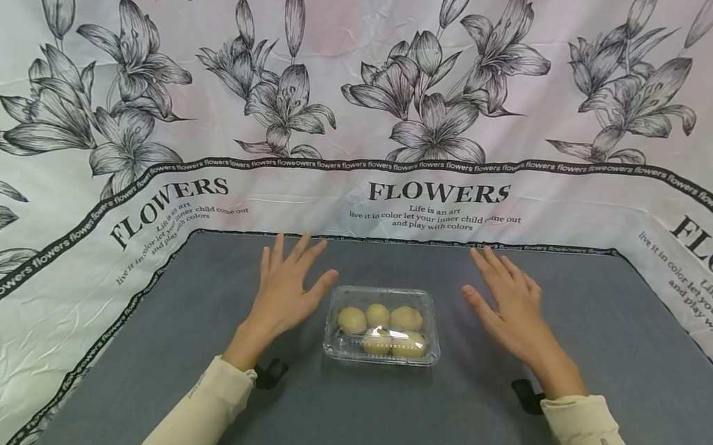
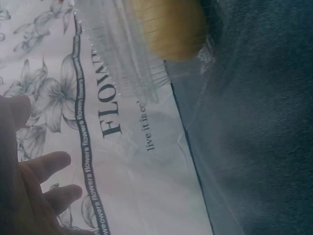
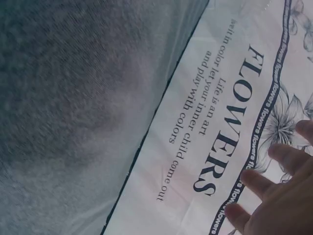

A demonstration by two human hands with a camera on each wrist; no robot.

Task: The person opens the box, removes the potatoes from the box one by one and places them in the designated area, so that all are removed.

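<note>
A clear plastic clamshell box [image 1: 381, 358] sits on the grey tabletop, its lid down over several round, pale yellow balls [image 1: 406, 318]. Just left of the box, my left hand [image 1: 287, 290] is held with fingers spread and touches nothing. My right hand [image 1: 509, 315] is to the right of the box, farther from it, fingers straight and holding nothing. The left wrist view catches one yellow ball [image 2: 176, 29] through the ribbed side of the box, with left fingertips [image 2: 58, 160] at the lower left. Right fingers [image 3: 259, 185] show in the right wrist view against the printed cloth.
The grey tabletop [image 1: 379, 420] spreads around the box. White cloth [image 1: 307, 205] printed with lilies and the word FLOWERS rises at the back and both sides. Dark bands [image 1: 271, 374] show at the wrists beside the cream sleeves [image 1: 206, 406].
</note>
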